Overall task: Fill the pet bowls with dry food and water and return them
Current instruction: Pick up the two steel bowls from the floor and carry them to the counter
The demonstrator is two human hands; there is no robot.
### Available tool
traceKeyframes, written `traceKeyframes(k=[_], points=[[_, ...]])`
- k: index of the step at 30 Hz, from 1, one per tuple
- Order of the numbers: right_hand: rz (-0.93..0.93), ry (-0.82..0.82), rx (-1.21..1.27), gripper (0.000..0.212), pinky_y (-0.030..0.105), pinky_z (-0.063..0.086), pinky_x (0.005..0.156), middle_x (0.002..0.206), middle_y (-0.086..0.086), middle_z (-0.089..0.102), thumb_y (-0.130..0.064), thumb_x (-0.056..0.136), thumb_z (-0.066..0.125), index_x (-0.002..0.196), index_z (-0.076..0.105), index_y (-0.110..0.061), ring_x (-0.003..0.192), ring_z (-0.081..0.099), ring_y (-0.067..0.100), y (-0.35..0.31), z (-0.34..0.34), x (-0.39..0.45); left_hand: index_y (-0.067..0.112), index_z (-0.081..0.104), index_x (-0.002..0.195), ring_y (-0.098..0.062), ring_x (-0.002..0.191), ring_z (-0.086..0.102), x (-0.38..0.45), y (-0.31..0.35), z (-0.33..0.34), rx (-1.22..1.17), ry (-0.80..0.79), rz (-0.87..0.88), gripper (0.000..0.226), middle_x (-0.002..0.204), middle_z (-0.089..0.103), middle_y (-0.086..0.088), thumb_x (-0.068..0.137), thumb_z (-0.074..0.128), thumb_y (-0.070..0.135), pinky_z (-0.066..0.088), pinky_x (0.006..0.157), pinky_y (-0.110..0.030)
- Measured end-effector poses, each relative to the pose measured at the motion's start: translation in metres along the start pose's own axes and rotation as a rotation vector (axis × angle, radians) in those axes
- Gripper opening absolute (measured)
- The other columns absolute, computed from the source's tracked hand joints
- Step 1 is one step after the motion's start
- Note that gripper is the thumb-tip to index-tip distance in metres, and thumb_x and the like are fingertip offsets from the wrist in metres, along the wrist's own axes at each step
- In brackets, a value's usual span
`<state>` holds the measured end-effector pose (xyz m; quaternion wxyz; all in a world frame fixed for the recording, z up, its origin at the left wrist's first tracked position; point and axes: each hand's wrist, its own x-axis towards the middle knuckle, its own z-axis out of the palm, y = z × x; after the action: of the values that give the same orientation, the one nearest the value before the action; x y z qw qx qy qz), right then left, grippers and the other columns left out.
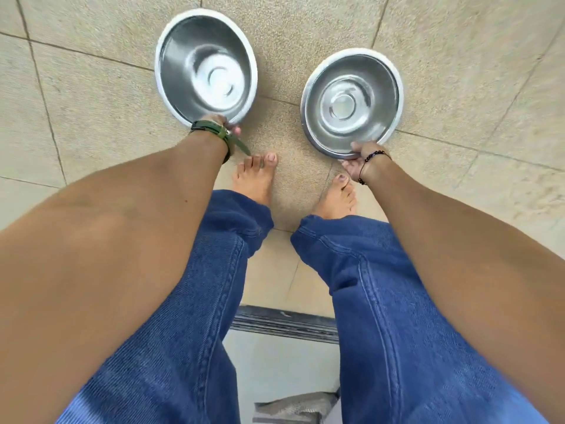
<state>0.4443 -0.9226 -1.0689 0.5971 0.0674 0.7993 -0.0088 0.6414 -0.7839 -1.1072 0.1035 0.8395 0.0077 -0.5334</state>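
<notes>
Here, both bowls point(205, 67) open side up

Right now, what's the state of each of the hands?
Left hand: grips the near rim of the left steel bowl, which looks empty.
Right hand: grips the near rim of the right steel bowl, which also looks empty.
</notes>
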Motion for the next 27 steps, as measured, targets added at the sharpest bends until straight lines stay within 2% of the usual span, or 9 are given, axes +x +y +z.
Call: traceKeyframes(k=[2,4,7,8,10,14,19,24,27], points=[[-0.004,-0.035,0.052,0.011,0.02,0.044,0.028,0.079,0.009,0.057,0.001,0.093,0.047,0.101,0.054,-0.003,0.066,0.055,0.018,-0.003,-0.001,-0.011,0.025,0.043,0.124,-0.031,0.108,0.048,0.015,-0.012,0.011,-0.028,-0.004,0.008,0.05,0.117,0.051,-0.005,0.088,0.01,0.034,0.039,0.083,-0.043],[-0.027,-0.049,0.061,0.008,0.02,0.044,0.028,0.079,0.007,0.055,0.001,0.093,0.048,0.09,0.052,-0.004,0.066,0.055,0.016,-0.001,-0.003,-0.023,0.022,0.042,0.121,-0.033,0.105,0.051,0.007,0.009,-0.004,-0.147,0.106,-0.11,0.032,0.114,0.052,-0.007,0.091,0.031,0.026,0.042,0.081,-0.043],[-0.044,-0.09,0.113,0.013,0.02,0.046,0.031,0.078,0.009,0.056,0.004,0.092,0.048,0.103,0.051,-0.003,0.066,0.056,0.018,0.004,-0.012,-0.061,0.011,0.042,0.111,-0.024,0.072,0.065,-0.059,0.081,-0.036,-0.435,0.005,-0.125,0.021,0.088,0.055,-0.01,0.091,0.044,0.003,0.055,0.057,-0.031],[-0.051,-0.098,0.15,0.015,0.022,0.046,0.032,0.079,0.011,0.057,0.005,0.092,0.047,0.105,0.05,-0.002,0.066,0.057,0.019,0.005,-0.017,-0.077,0.007,0.044,0.109,-0.021,0.06,0.064,-0.076,0.095,-0.053,-0.613,0.081,-0.176,0.017,0.08,0.055,-0.01,0.093,0.043,0.001,0.056,0.05,-0.028],[-0.062,-0.115,0.208,0.019,0.025,0.049,0.033,0.08,0.012,0.058,0.006,0.091,0.047,0.107,0.051,-0.002,0.067,0.058,0.021,0.009,-0.028,-0.107,0.001,0.047,0.113,-0.022,0.064,0.063,-0.108,0.13,-0.08,-0.738,0.027,-0.246,0.021,0.079,0.058,-0.012,0.092,0.044,-0.002,0.058,0.049,-0.03],[-0.097,-0.119,0.29,0.024,0.028,0.054,0.04,0.084,0.012,0.06,0.006,0.091,0.048,0.113,0.052,-0.004,0.071,0.06,0.022,0.02,-0.057,-0.174,0.002,0.044,0.126,-0.023,0.066,0.063,-0.186,0.158,-0.107,-0.696,-0.052,-0.111,0.036,0.083,0.06,-0.012,0.09,0.041,-0.006,0.055,0.044,-0.028],[-0.131,-0.134,0.422,0.038,0.039,0.048,0.096,0.127,0.016,0.057,0.003,0.093,0.045,0.131,0.046,0.0,0.114,0.058,0.028,0.041,-0.094,-0.278,0.002,0.045,0.123,-0.021,0.069,0.06,-0.291,0.188,-0.151,-0.568,-0.14,0.019,0.035,0.106,0.058,-0.014,0.09,0.039,-0.006,0.054,0.042,-0.024],[-0.249,-0.11,0.684,0.016,0.027,0.056,0.052,0.081,0.01,0.059,0.005,0.09,0.045,0.098,0.052,-0.006,0.059,0.063,0.016,0.073,-0.144,-0.395,0.0,0.041,0.132,-0.023,0.071,0.062,-0.397,0.21,-0.192,-0.474,-0.286,0.144,0.046,0.089,0.059,-0.011,0.088,0.038,-0.012,0.057,0.046,-0.029],[-0.329,-0.063,0.843,0.02,0.019,0.05,0.038,0.064,0.006,0.059,0.006,0.089,0.043,0.079,0.05,-0.01,0.039,0.06,0.009,0.102,-0.179,-0.452,0.002,0.038,0.136,-0.023,0.072,0.063,-0.462,0.22,-0.207,-0.324,-0.391,0.275,0.051,0.104,0.058,-0.014,0.087,0.036,-0.013,0.057,0.046,-0.031]])
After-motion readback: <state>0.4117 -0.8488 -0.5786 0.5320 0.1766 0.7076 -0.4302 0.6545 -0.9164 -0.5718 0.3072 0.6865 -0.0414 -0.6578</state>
